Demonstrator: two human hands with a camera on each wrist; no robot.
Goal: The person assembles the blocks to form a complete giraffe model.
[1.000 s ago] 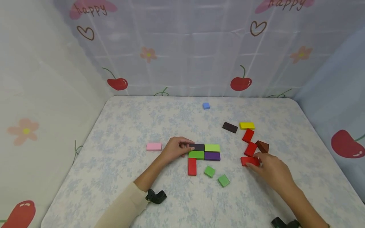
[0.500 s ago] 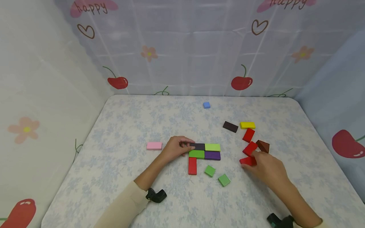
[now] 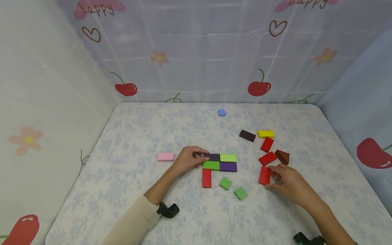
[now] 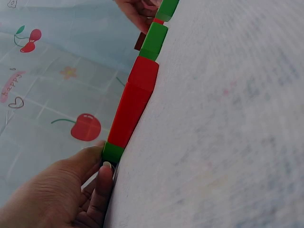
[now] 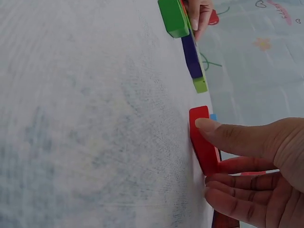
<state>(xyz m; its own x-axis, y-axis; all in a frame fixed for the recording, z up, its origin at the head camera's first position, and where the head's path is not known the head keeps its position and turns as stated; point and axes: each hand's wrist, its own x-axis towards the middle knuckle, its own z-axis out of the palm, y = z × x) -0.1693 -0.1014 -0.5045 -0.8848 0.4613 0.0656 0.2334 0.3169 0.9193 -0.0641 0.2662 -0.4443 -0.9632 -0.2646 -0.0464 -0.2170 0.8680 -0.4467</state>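
My left hand [image 3: 186,159] pinches the left end of a black block [image 3: 213,157] between thumb and fingers. That block lies flat against a lime block [image 3: 228,158], a green block [image 3: 211,165] and a purple block [image 3: 228,166]. Below the green one, a red block [image 3: 206,178] lies lengthwise toward me. On the right, my right hand [image 3: 292,183] holds another red block [image 5: 204,142] at its ends, thumb on the near end and index finger on the far end. Just beyond it are a tilted red block [image 3: 267,158] and a brown triangular block [image 3: 282,157].
Two small green blocks [image 3: 225,183] lie between the hands. Farther back are a dark brown block [image 3: 247,135], a yellow block [image 3: 265,134], another red block [image 3: 267,144] and a small blue block [image 3: 222,112]. A pink block [image 3: 165,157] lies left of my left hand.
My right hand has turned the nearest red block from lying crosswise to pointing toward me. The red block beyond it has swung to a flatter slant. My left hand stays in place.
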